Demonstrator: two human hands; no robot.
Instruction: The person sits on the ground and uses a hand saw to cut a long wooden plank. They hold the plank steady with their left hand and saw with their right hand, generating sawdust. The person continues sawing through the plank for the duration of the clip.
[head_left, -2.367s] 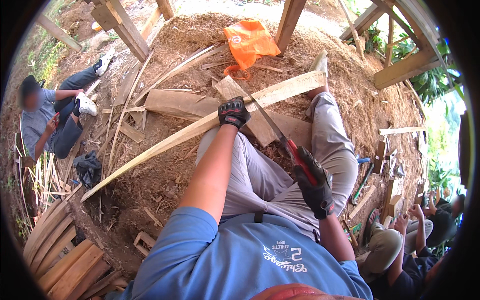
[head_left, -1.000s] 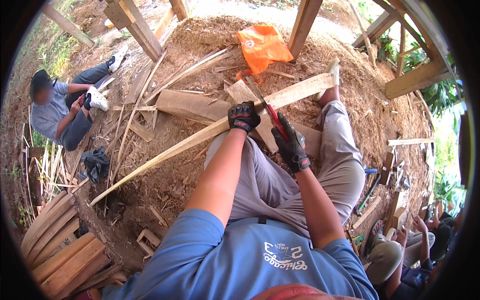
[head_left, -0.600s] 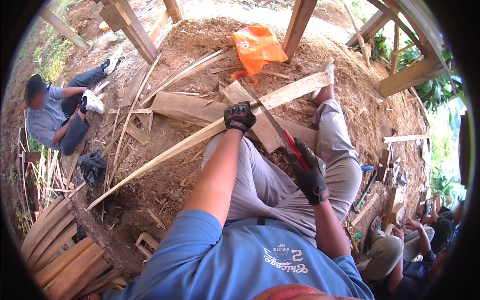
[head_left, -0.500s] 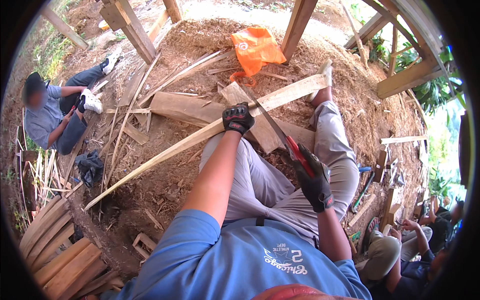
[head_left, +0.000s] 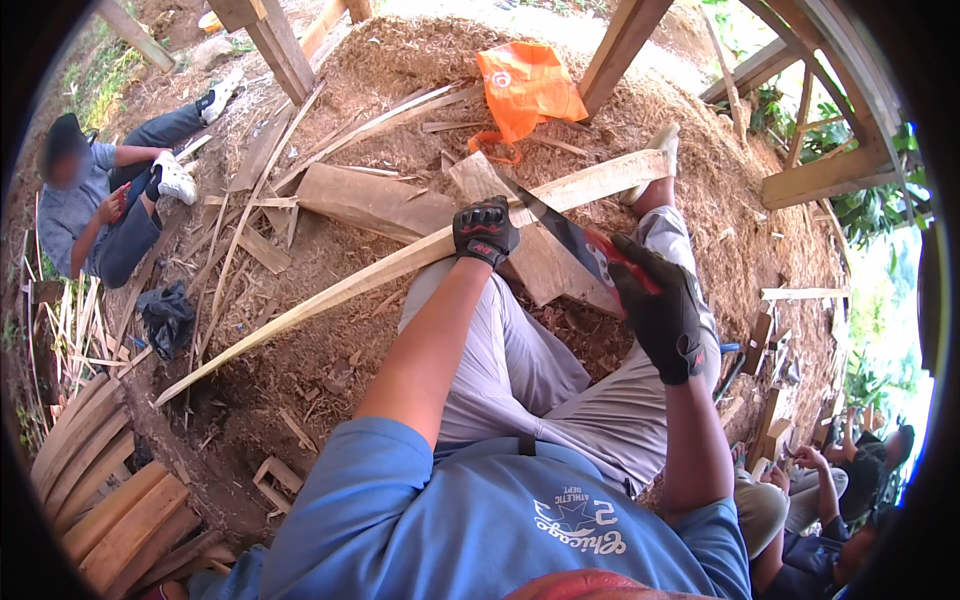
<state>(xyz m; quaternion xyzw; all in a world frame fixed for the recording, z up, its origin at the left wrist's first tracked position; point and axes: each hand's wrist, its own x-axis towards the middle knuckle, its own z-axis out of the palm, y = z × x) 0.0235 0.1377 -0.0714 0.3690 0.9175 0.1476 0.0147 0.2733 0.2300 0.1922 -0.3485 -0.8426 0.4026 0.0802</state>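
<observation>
My left hand (head_left: pixel 485 232), in a black glove, is closed round a long pale strip of wood (head_left: pixel 345 288). The strip runs slantwise across my lap, its thin end low on the left and its wider end by my right foot. My right hand (head_left: pixel 662 305), gloved too, grips the red handle of a handsaw (head_left: pixel 562 235). Its blade lies across the strip just right of my left hand, tip pointing away from me. Under the strip lies a thick board (head_left: pixel 548 270), crossed with a heavy plank (head_left: pixel 365 203).
An orange bag (head_left: pixel 528 92) lies beyond the boards. On the left a person (head_left: pixel 85 200) sits near a black plastic bag (head_left: pixel 166 318). Curved timbers (head_left: pixel 95 470) are stacked at lower left. More people (head_left: pixel 800 500) sit at lower right. Wood posts (head_left: pixel 625 50) stand ahead.
My right hand has moved up and forward with the saw, and more of the wide blade shows. My left hand stays on the strip. The view has shifted slightly.
</observation>
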